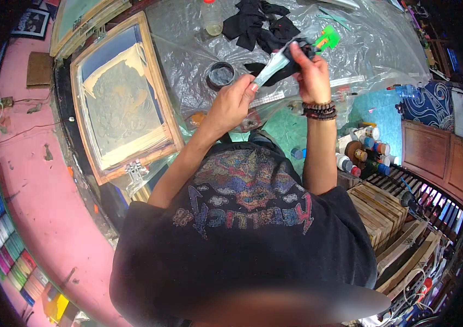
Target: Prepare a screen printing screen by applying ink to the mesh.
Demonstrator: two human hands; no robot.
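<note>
My left hand [232,107] is closed on the near end of a flat, pale grey strip [271,68]. This strip slants up to the right, towards my other hand. Black cloth [290,70] is bunched in the closed fingers of my right hand [313,80], around or against the strip's far end; my fingers hide the exact contact. Bead bracelets circle my right wrist. Just left of the strip, a round tub of dark grey paste [221,74] stands on the plastic-covered table [180,41]. Beyond my hands lie more black cloth pieces [253,24].
A wood-framed screen [172,122] smeared with grey lies at left. A clear red-capped bottle [212,24] stands at the back. Beyond my right hand is a bright green tool [328,38]. Paint bottles [358,154] and stacked wooden frames [376,210] crowd the right.
</note>
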